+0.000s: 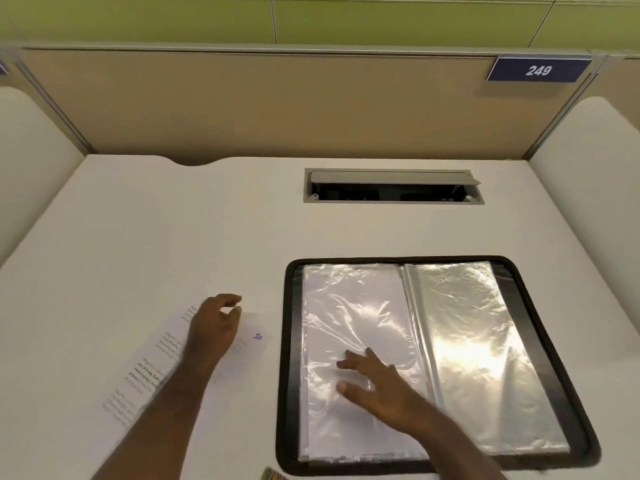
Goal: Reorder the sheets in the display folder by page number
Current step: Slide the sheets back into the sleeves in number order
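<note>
On the desk [173,220], left hand [211,327] loosely curled over sheet [145,372]; right hand [377,382] flat on folder [540,299], fingers straight.

A black-edged display folder [437,365] lies open on the white tabletop [173,220], its clear sleeves glaring with reflected light. The right hand [375,382] rests flat on the left-hand sleeve, fingers spread. Beside the folder, the left hand [214,327] hovers with loosely curled fingers over a loose printed sheet [180,362] (a handwritten blue number marks its corner). A cable hatch [393,186] sits behind.
</note>
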